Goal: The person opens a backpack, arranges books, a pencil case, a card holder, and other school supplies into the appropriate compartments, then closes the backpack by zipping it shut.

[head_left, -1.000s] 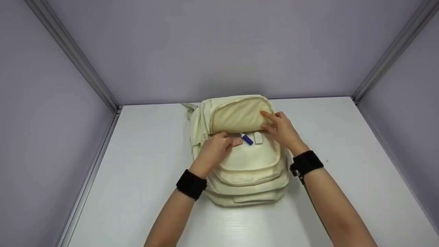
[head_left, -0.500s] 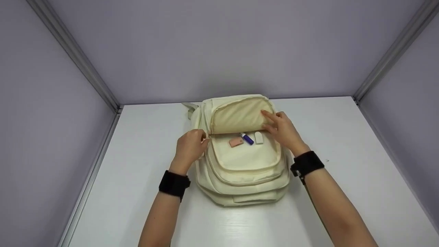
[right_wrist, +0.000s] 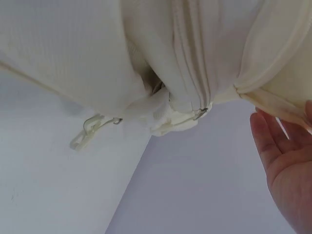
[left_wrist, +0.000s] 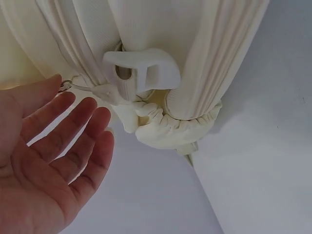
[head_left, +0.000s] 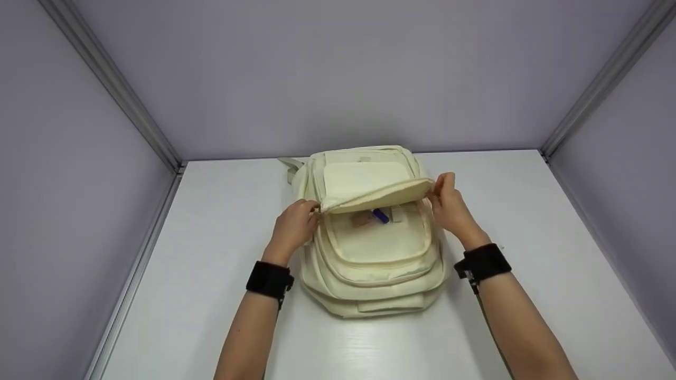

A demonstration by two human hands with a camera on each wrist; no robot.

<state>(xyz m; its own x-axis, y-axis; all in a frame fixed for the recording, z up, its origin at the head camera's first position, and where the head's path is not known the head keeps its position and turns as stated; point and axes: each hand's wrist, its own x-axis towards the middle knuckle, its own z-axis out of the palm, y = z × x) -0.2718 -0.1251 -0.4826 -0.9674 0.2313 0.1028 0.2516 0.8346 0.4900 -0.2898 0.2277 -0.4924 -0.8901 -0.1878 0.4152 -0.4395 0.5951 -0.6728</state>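
Observation:
A cream backpack (head_left: 377, 290) lies on its back with its front pocket unzipped. The pocket's flap (head_left: 388, 198) is lifted at its right end, where my right hand (head_left: 451, 208) pinches the edge. Under the flap, on the pocket's pale lining, lie a small pink block (head_left: 362, 219), a short blue stick (head_left: 381, 216) and a small white piece (head_left: 396, 215), partly shaded. At the pocket's left corner my left hand (head_left: 293, 227) pinches a zipper pull (left_wrist: 80, 88) between thumb and forefinger, its other fingers loosely bent.
A white side buckle (left_wrist: 148, 68) sits close by the left hand. Loose zipper pulls (right_wrist: 87, 131) hang at the bag's right side. The bag stands on a white table (head_left: 232, 211) with grey-lilac walls (head_left: 359, 74) behind and at both sides.
My left hand has left the pink block and moved left to the zipper pull. My right hand has taken the flap's edge and pulled it forward, down over the small items.

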